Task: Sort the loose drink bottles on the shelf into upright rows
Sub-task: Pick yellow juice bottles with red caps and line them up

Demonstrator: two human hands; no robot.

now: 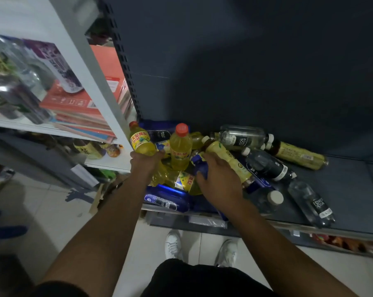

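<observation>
Head view shows us a dark grey metal shelf (342, 189) with a heap of loose plastic drink bottles at its left end. Our left hand (146, 162) grips the base of a yellow juice bottle with a red cap (141, 139), tilted against the white upright post (108, 108). Beside it a second yellow bottle with an orange cap (180, 146) stands upright. Our right hand (218, 179) lies spread over a blue bottle (199, 166), touching a pale tea bottle with a white cap (228, 161). Clear soda bottles (312, 202) lie near the front edge. To the right, the shelf surface is open.
</observation>
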